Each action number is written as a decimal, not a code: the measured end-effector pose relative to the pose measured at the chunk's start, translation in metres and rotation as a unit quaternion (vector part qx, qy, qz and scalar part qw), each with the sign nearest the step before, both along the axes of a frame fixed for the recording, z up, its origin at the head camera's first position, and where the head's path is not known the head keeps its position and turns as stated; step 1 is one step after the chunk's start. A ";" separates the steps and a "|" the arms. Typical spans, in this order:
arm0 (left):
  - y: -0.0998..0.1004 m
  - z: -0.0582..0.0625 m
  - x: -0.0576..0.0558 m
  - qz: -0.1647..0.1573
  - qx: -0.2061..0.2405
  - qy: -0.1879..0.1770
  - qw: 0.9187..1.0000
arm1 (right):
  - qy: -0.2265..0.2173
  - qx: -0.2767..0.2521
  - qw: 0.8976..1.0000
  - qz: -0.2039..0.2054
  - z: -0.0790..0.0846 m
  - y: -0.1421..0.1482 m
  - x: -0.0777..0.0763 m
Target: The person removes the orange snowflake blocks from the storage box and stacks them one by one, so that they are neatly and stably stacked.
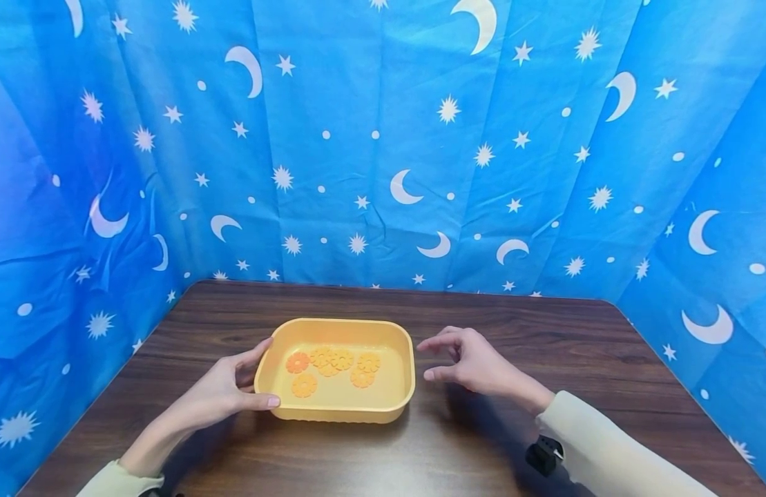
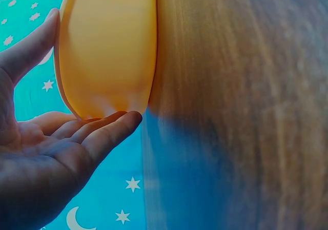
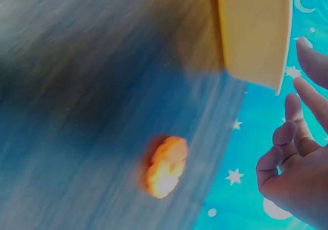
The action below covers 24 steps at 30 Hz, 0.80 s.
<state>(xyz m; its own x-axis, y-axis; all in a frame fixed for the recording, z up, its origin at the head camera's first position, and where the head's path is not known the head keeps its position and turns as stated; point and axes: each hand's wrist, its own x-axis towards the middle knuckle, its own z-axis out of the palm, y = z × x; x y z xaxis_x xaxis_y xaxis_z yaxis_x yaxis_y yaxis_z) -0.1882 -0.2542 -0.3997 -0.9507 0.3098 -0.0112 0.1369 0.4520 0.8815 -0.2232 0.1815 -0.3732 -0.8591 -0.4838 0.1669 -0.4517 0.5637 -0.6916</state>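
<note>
Left grip (image 1: 215,393) clamped on left end of yellow tray (image 1: 336,416), thumb at near corner; steadying tray seems step in hand. Right grip (image 1: 476,362) just off tray's right end, thumb and fingers apart, nothing held. Blurred orange piece (image 3: 167,167) on worktop (image 1: 513,324) below right grip; next move likely calls for lowering, pinching it. Flower-shaped pieces (image 1: 304,385) in tray between grips. Star-and-moon cloth (image 1: 414,124) beyond both.
</note>
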 end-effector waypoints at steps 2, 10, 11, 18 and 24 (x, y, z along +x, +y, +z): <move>0.000 0.000 0.000 0.000 0.002 -0.002 1.000 | 0.005 -0.009 1.000 0.012 0.003 -0.005 0.000; 0.000 -0.002 0.000 0.002 0.003 -0.003 1.000 | 0.013 -0.026 0.998 0.052 0.008 -0.027 -0.003; 0.000 -0.002 0.000 0.003 0.003 -0.005 1.000 | 0.011 -0.026 0.998 0.058 0.008 -0.030 -0.003; 0.000 -0.004 0.003 0.009 -0.001 -0.011 1.000 | 0.002 -0.026 0.995 0.097 0.005 -0.044 -0.006; -0.001 -0.002 0.001 0.003 0.008 -0.002 1.000 | -0.006 -0.025 0.995 0.099 0.009 -0.051 -0.008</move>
<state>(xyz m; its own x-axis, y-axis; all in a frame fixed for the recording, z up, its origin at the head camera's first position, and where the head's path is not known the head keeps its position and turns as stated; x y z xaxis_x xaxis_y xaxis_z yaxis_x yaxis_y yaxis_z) -0.1876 -0.2553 -0.4017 -0.9528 0.3034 -0.0100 0.1306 0.4391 0.8889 -0.2312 0.1308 -0.3639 -0.7496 -0.6354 0.1854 -0.5427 0.4296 -0.7218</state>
